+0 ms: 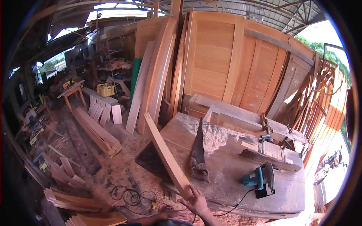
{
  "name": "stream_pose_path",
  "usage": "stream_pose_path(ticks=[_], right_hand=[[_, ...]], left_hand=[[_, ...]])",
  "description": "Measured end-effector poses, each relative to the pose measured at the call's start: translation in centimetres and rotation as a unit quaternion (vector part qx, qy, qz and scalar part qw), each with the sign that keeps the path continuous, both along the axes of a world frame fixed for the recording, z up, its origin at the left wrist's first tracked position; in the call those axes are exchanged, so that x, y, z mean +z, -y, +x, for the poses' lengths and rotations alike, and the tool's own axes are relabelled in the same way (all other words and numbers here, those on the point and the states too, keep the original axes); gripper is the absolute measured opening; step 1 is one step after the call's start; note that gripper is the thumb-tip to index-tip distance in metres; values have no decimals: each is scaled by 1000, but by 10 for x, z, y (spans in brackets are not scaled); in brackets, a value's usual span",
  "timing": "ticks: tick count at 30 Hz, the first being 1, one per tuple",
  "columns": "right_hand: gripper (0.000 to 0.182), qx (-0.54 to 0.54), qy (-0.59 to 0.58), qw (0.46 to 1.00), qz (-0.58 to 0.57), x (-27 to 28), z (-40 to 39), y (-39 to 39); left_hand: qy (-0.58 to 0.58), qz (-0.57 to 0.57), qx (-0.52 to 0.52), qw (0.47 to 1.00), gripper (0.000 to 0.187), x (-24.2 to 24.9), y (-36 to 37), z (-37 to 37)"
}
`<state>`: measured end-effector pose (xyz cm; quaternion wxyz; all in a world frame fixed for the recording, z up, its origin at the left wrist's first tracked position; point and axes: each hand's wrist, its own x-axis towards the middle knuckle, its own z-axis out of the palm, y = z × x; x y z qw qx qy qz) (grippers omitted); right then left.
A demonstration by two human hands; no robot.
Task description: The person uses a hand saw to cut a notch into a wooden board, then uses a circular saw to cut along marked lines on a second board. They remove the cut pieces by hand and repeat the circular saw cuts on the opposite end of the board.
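Note:
My right hand (196,203) grips the near end of a long, pale wooden plank (166,154). The plank slants up and away to the left, crossing the workbench's (241,188) left edge. Low in the view, my left hand (175,214) is to the left of the right one, apart from the plank, its fingers loosely stretched. On the bench, just right of the plank, lies a handsaw (199,150) with its blade pointing away. A teal circular saw (260,180) stands farther right, its cord running back toward me.
Clamps (266,132) hold timber at the bench's back right, near a sawdust heap (217,139). Tall door panels (213,56) lean behind. A coiled cable (132,196) lies on the sawdust-covered floor at left, with stacked boards (96,132) and a yellow crate (105,90) beyond.

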<state>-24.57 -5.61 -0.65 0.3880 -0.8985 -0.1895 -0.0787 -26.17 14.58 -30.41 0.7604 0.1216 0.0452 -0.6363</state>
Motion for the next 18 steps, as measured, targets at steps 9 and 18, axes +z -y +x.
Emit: stream_pose_path(ticks=[9, 18], right_hand=[[52, -119, -169, 968, 141, -23, 29, 13], [55, -50, -504, 808, 301, -105, -29, -27]], left_hand=[[179, 200, 37, 962, 68, 40, 15, -26], [-19, 228, 381, 896, 42, 102, -77, -130]])
